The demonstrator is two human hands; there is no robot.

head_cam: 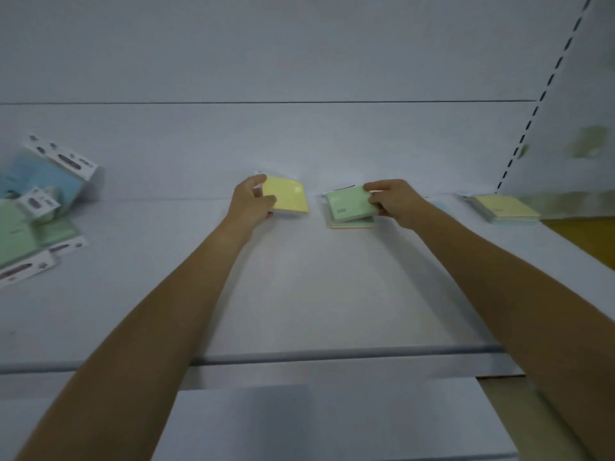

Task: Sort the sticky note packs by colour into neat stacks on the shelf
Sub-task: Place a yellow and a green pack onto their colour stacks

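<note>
At the back of the white shelf [299, 277], seen from the head camera, a yellow pack [287, 197] is clamped in the left hand [250, 202], and a green pack [349, 203] is pinched by the right hand [394, 201] over a low stack [354, 223]. Edges should be squared before release; unsorted packs [36, 211] lie far left.

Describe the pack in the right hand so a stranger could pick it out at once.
Go to the back of the white shelf, just right of centre. The green pack there, gripped by the right hand, tops a small pile; its neighbour in the left hand is yellow.
</note>
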